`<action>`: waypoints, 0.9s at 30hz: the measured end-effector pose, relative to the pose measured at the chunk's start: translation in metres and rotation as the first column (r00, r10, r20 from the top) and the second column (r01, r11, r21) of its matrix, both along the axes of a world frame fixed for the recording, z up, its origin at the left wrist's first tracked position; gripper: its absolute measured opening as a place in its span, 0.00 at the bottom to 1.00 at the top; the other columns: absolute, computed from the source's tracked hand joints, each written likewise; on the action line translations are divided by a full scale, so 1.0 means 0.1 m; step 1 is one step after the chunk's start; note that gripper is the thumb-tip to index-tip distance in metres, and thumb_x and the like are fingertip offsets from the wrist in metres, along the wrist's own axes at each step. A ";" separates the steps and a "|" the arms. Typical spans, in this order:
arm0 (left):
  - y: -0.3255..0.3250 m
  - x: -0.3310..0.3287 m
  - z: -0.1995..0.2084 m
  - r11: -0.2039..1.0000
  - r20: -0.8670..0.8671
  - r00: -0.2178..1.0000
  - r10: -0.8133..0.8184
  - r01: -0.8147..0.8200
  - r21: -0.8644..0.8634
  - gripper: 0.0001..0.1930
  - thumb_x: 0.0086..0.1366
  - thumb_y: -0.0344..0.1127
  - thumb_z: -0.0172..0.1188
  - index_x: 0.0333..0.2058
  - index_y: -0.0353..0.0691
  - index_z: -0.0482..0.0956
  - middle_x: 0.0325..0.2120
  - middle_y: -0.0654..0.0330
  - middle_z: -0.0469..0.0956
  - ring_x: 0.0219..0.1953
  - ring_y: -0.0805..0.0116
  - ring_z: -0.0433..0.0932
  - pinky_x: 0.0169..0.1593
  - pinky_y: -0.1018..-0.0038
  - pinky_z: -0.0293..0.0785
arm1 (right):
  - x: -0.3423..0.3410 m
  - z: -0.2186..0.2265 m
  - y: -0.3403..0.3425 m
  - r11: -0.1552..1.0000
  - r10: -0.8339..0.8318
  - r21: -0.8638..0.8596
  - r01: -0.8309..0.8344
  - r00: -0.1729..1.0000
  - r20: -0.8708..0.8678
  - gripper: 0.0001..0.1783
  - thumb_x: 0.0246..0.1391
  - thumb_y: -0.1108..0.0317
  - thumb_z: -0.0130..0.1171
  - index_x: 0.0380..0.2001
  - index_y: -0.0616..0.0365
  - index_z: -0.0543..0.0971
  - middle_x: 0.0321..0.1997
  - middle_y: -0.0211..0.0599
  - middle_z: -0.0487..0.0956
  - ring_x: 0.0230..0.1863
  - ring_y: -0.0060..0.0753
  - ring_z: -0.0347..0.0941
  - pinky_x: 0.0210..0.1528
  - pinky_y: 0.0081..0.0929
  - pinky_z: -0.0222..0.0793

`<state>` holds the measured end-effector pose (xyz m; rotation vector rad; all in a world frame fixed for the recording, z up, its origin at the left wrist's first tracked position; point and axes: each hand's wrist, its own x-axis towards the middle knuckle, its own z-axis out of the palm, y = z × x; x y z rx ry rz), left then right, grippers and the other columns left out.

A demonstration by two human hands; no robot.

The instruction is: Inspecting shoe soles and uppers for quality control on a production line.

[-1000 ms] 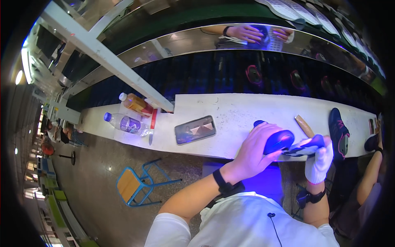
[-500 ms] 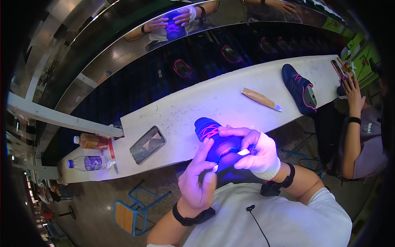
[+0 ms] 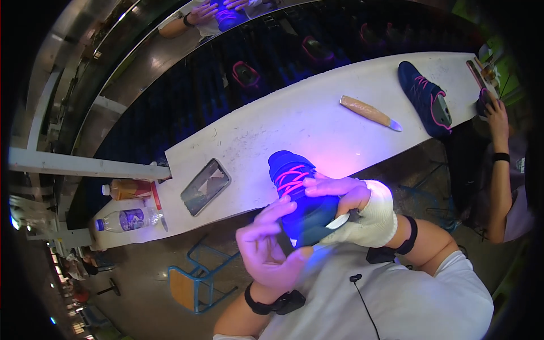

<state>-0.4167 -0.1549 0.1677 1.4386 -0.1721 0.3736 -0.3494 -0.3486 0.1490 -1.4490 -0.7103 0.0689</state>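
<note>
Left hand point(image 3: 266, 246): thumb now swung outward toward the heel of the blue shoe point(image 3: 309, 212); fingers spread at its side.
Gloved right hand point(image 3: 362, 212): fingers clasping the other side; thumb contact cannot be told.
Shoe progress: laces point(image 3: 292, 179) in; handling seemingly unfinished, toe over the surface point(image 3: 249, 127).
Farther off: knife point(image 3: 362, 109), second shoe point(image 3: 422, 93).

Fisheye on head, facing down, near hands point(image 3: 266, 241) and bench point(image 3: 255, 150).

Blue shoe point(image 3: 303, 213) between both hands point(image 3: 265, 249)
</note>
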 end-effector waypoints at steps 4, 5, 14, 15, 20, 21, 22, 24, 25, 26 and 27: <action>0.28 0.16 0.13 0.826 -0.006 0.994 -0.110 0.094 0.555 0.27 0.75 0.57 0.60 0.55 0.37 0.70 0.51 0.43 0.78 0.60 0.48 0.74 0.68 0.50 0.66 | 0.08 0.07 0.01 0.971 0.014 -0.238 0.010 0.995 0.098 0.23 0.38 0.60 0.87 0.23 0.52 0.78 0.58 0.48 0.83 0.65 0.48 0.79 0.62 0.44 0.77; 0.28 0.15 0.12 0.856 -0.044 0.997 -0.067 0.080 0.510 0.26 0.77 0.60 0.55 0.50 0.37 0.74 0.53 0.44 0.78 0.61 0.48 0.72 0.68 0.49 0.65 | 0.10 0.05 0.03 0.960 -0.045 -0.260 0.100 0.977 0.209 0.24 0.35 0.57 0.88 0.24 0.52 0.79 0.58 0.48 0.83 0.64 0.49 0.80 0.55 0.40 0.82; 0.54 0.17 0.43 0.930 -0.182 0.983 -0.006 0.072 0.360 0.19 0.74 0.45 0.64 0.48 0.32 0.79 0.51 0.39 0.84 0.64 0.38 0.76 0.71 0.44 0.66 | 0.26 -0.60 0.24 0.950 -0.069 -0.228 0.212 0.858 0.509 0.26 0.37 0.53 0.81 0.38 0.52 0.81 0.53 0.41 0.81 0.43 0.49 0.77 0.40 0.46 0.76; 0.58 0.20 0.45 0.831 -0.182 0.980 -0.085 0.170 0.529 0.23 0.65 0.47 0.73 0.47 0.32 0.81 0.49 0.40 0.85 0.61 0.39 0.79 0.71 0.44 0.67 | 0.27 -0.63 0.26 0.957 -0.046 -0.216 0.194 0.837 0.546 0.25 0.38 0.53 0.80 0.37 0.51 0.81 0.51 0.40 0.81 0.44 0.47 0.76 0.40 0.45 0.76; 0.61 0.20 0.34 0.649 -0.142 0.986 -0.083 0.161 0.743 0.35 0.39 0.48 0.87 0.43 0.31 0.85 0.41 0.46 0.89 0.49 0.45 0.88 0.67 0.44 0.74 | 0.34 -0.60 0.30 0.975 -0.036 -0.153 0.160 0.795 0.606 0.23 0.38 0.52 0.77 0.34 0.51 0.81 0.45 0.39 0.80 0.40 0.44 0.75 0.37 0.43 0.74; 0.61 0.17 0.30 0.665 -0.136 0.987 -0.087 0.159 0.730 0.35 0.39 0.48 0.87 0.43 0.31 0.85 0.41 0.46 0.89 0.49 0.45 0.88 0.67 0.44 0.74 | 0.34 -0.59 0.30 0.977 -0.019 -0.160 0.142 0.803 0.596 0.23 0.37 0.52 0.77 0.33 0.51 0.80 0.44 0.39 0.80 0.39 0.43 0.74 0.36 0.43 0.73; 0.61 0.14 0.27 0.677 -0.106 0.991 -0.082 0.134 0.724 0.33 0.41 0.46 0.88 0.42 0.31 0.85 0.40 0.46 0.89 0.49 0.45 0.88 0.66 0.44 0.75 | 0.35 -0.58 0.30 0.976 0.000 -0.180 0.125 0.821 0.571 0.23 0.37 0.51 0.77 0.32 0.50 0.80 0.43 0.38 0.79 0.38 0.42 0.74 0.35 0.42 0.72; 0.65 0.09 0.20 0.693 -0.078 0.995 -0.069 0.104 0.714 0.31 0.42 0.44 0.88 0.40 0.31 0.85 0.39 0.47 0.89 0.48 0.45 0.88 0.65 0.44 0.76 | 0.37 -0.60 0.32 0.976 -0.007 -0.177 0.126 0.833 0.553 0.24 0.36 0.49 0.77 0.31 0.51 0.79 0.44 0.41 0.79 0.41 0.45 0.75 0.38 0.44 0.74; 0.69 0.05 0.18 0.714 -0.083 0.995 -0.055 0.097 0.693 0.28 0.44 0.39 0.88 0.40 0.31 0.84 0.38 0.47 0.89 0.48 0.44 0.88 0.66 0.42 0.75 | 0.38 -0.63 0.34 0.978 -0.011 -0.166 0.127 0.823 0.568 0.25 0.35 0.47 0.77 0.29 0.52 0.79 0.46 0.44 0.79 0.44 0.48 0.76 0.41 0.47 0.75; 0.73 0.02 0.15 0.736 -0.086 0.995 -0.044 0.090 0.670 0.24 0.45 0.34 0.87 0.39 0.32 0.84 0.38 0.47 0.89 0.48 0.44 0.88 0.67 0.41 0.74 | 0.39 -0.67 0.36 0.976 -0.008 -0.180 0.120 0.851 0.524 0.25 0.35 0.47 0.77 0.29 0.52 0.79 0.46 0.44 0.79 0.44 0.48 0.76 0.41 0.47 0.75; 0.77 0.00 0.12 0.733 -0.087 0.996 -0.028 0.080 0.675 0.24 0.45 0.34 0.87 0.39 0.32 0.84 0.38 0.47 0.89 0.48 0.44 0.88 0.67 0.41 0.74 | 0.42 -0.72 0.40 0.973 -0.031 -0.181 0.144 0.858 0.513 0.27 0.35 0.46 0.78 0.29 0.54 0.77 0.48 0.48 0.79 0.47 0.52 0.76 0.45 0.50 0.76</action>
